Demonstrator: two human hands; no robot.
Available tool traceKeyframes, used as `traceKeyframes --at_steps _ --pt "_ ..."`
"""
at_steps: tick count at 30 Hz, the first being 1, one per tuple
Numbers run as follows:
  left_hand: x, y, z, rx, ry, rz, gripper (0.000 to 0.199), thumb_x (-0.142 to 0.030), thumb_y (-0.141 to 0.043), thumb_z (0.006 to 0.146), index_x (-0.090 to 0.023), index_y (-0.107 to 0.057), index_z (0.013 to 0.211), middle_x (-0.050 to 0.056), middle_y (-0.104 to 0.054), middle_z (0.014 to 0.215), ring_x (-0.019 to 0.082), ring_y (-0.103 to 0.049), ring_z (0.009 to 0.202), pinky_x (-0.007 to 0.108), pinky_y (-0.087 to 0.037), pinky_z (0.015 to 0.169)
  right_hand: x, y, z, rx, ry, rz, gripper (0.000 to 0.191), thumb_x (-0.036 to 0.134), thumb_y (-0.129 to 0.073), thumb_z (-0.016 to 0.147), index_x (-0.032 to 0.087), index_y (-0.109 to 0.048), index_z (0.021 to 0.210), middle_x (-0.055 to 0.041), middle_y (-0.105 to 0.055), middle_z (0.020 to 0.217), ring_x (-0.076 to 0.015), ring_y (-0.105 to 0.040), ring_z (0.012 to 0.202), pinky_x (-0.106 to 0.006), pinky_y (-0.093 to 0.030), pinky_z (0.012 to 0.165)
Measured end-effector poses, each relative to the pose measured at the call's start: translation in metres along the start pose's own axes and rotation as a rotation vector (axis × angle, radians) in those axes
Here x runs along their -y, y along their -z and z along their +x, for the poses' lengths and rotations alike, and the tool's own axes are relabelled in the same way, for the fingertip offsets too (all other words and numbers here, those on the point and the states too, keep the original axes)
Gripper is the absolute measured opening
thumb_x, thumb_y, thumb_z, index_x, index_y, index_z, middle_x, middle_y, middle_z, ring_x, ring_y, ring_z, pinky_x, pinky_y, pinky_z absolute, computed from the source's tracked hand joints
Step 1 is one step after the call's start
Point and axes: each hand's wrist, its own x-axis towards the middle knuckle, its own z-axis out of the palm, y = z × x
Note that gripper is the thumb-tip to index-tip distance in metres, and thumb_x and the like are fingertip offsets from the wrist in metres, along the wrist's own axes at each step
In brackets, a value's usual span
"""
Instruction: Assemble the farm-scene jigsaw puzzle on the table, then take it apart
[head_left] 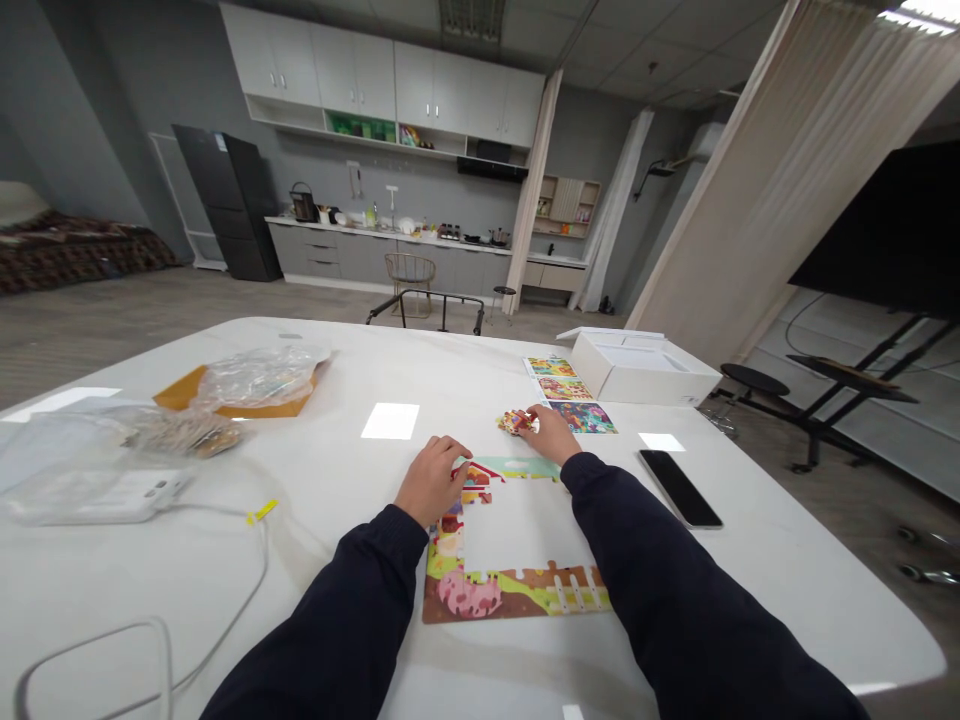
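A partly built jigsaw puzzle (510,590) lies flat on the white table (337,620), with a colourful farm-style border around a bare white middle. My left hand (431,480) rests on the puzzle's upper left pieces, and I cannot tell whether it holds one. Farther up, my right hand (551,433) pinches a small cluster of colourful puzzle pieces (514,422) just above the table. Close to that hand lie several printed picture cards (570,390).
A white box (637,368) stands beyond the cards, and a black phone (679,488) lies at the right. On the left are a clear plastic bag (259,378) on a yellow envelope (240,402), a white device (97,497) and a white cable (262,570).
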Motion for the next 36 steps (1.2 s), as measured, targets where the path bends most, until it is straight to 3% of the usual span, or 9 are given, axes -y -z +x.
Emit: traceKeyframes --at_steps 7,11,14,17,22,26,30,32,36 --pt "-0.004 0.004 0.002 -0.007 0.001 -0.012 0.013 -0.013 -0.058 0.093 -0.02 -0.067 0.1 0.008 -0.067 0.1 0.026 -0.062 0.099 0.044 -0.053 0.091 0.011 0.016 -0.01 -0.132 -0.033 0.095 0.041 0.026 -0.075 0.082 0.017 -0.063 0.121 -0.0125 -0.072 0.113 -0.0287 -0.067 0.107 -0.043 -0.049 0.097" --pt "-0.021 0.01 0.004 -0.027 -0.039 -0.131 0.034 -0.014 -0.064 0.089 -0.021 -0.06 0.122 0.009 -0.065 0.115 0.026 -0.062 0.109 0.044 -0.053 0.099 0.044 0.02 -0.04 -0.114 -0.05 0.504 0.057 0.029 -0.08 0.072 0.017 -0.062 0.125 -0.0116 -0.07 0.116 -0.0213 -0.071 0.085 -0.039 -0.059 0.081" --pt "-0.039 0.012 0.004 -0.013 -0.054 -0.247 0.05 -0.016 -0.073 0.083 -0.022 -0.054 0.129 0.01 -0.061 0.125 0.025 -0.06 0.116 0.042 -0.053 0.102 0.076 0.022 -0.072 0.045 -0.158 0.933 0.06 0.027 -0.082 0.065 0.018 -0.064 0.122 -0.011 -0.072 0.114 -0.0237 -0.074 0.092 -0.037 -0.062 0.077" --pt "-0.049 0.012 0.004 -0.016 -0.051 -0.294 0.037 -0.017 -0.073 0.084 -0.021 -0.059 0.118 0.009 -0.063 0.115 0.025 -0.063 0.111 0.04 -0.055 0.098 0.101 0.028 -0.095 0.151 -0.271 1.152 0.053 0.023 -0.082 0.062 0.016 -0.067 0.113 -0.0114 -0.077 0.105 -0.028 -0.075 0.098 -0.039 -0.062 0.081" --pt "-0.05 0.011 0.004 -0.072 0.01 -0.371 0.014 -0.018 -0.072 0.088 -0.021 -0.068 0.102 0.007 -0.064 0.104 0.02 -0.066 0.099 0.036 -0.058 0.09 0.115 0.041 -0.106 0.143 -0.326 1.239 0.047 0.029 -0.083 0.065 0.014 -0.073 0.107 -0.0125 -0.08 0.099 -0.0308 -0.077 0.096 -0.042 -0.061 0.087" --pt "-0.049 0.015 0.006 -0.069 0.037 -0.482 0.01 -0.026 -0.075 0.088 -0.02 -0.073 0.096 0.008 -0.064 0.106 0.019 -0.068 0.095 0.032 -0.061 0.081 0.114 0.041 -0.105 0.113 -0.295 1.177 0.036 0.038 -0.083 0.069 0.014 -0.076 0.096 -0.0143 -0.079 0.108 -0.0309 -0.077 0.096 -0.045 -0.06 0.091" --pt "-0.045 0.025 0.008 -0.021 0.012 -0.487 0.011 -0.025 -0.079 0.085 -0.02 -0.075 0.094 0.008 -0.067 0.104 0.019 -0.069 0.095 0.033 -0.061 0.083 0.102 0.046 -0.104 0.209 -0.223 1.163 0.042 0.045 -0.083 0.072 0.017 -0.075 0.103 -0.0136 -0.076 0.117 -0.0295 -0.076 0.099 -0.044 -0.062 0.09" --pt "-0.043 0.031 0.005 0.029 -0.009 -0.446 0.016 -0.023 -0.082 0.082 -0.02 -0.074 0.096 0.007 -0.069 0.101 0.02 -0.068 0.094 0.035 -0.058 0.088 0.082 0.055 -0.104 0.252 -0.169 1.094 0.047 0.048 -0.081 0.076 0.019 -0.072 0.113 -0.0131 -0.074 0.124 -0.0281 -0.076 0.1 -0.044 -0.062 0.09" --pt "-0.037 0.032 -0.006 0.308 -0.063 -0.394 0.03 -0.018 -0.088 0.073 -0.022 -0.075 0.099 0.006 -0.071 0.103 0.022 -0.068 0.101 0.035 -0.055 0.092 0.011 0.072 -0.103 0.184 -0.087 0.805 0.04 0.049 -0.072 0.085 0.022 -0.071 0.115 -0.0113 -0.073 0.124 -0.0275 -0.073 0.109 -0.043 -0.059 0.096"
